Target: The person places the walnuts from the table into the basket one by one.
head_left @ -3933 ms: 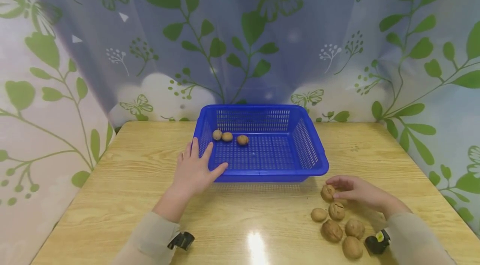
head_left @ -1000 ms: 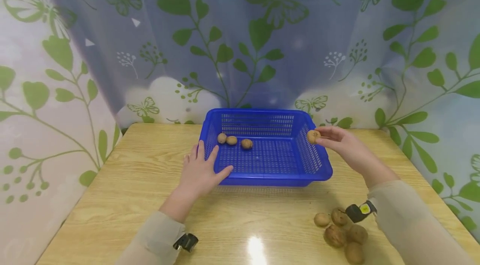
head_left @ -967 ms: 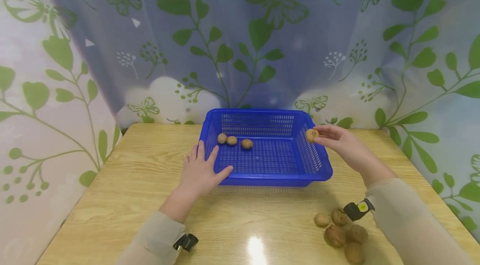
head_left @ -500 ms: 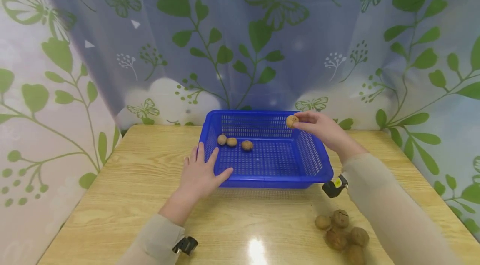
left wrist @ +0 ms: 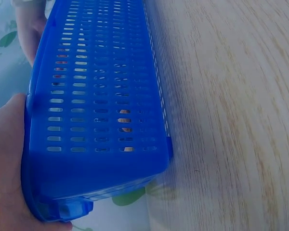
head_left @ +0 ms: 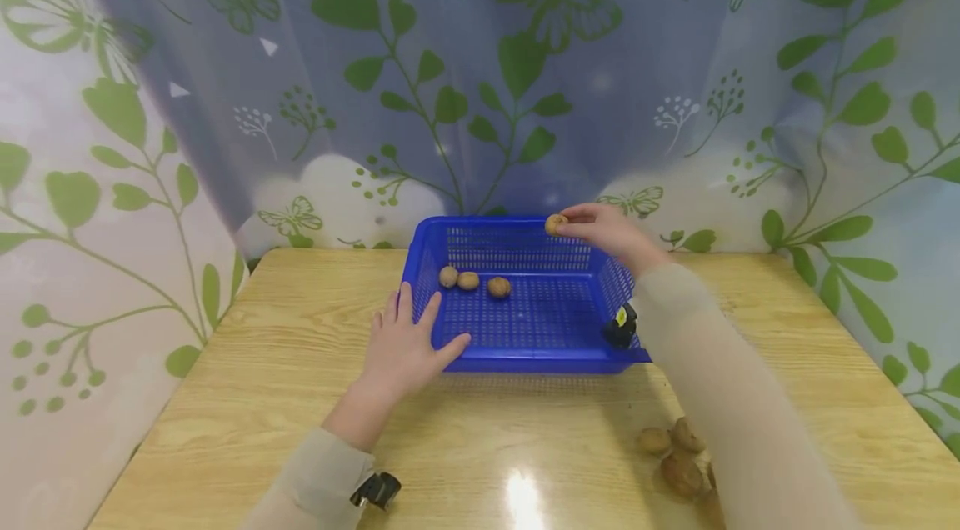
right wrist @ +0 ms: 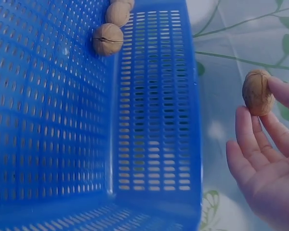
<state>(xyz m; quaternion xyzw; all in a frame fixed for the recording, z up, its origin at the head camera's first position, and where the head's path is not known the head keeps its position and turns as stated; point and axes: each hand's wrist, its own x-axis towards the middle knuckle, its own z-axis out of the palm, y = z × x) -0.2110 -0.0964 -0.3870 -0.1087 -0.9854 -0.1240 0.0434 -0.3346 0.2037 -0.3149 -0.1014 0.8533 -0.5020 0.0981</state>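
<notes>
The right hand (head_left: 611, 232) reaches over the far right part of the blue basket (head_left: 465, 357) and pinches a walnut (head_left: 556, 223) between the tips of its thumb and fingers (right wrist: 253, 139); the walnut sits at the very fingertips, clear of the palm, above the basket's far rim. The left hand (head_left: 402, 347) rests flat at the basket's near left corner, fingers straight and spread, thumb along the near wall. Three walnuts (head_left: 472, 282) lie in a row on the basket floor near its far left side, well apart from the held one. A loose pile of walnuts (head_left: 675, 455) lies on the counter (head_left: 247, 397) at the near right, partly hidden by the right sleeve (head_left: 720, 405)
</notes>
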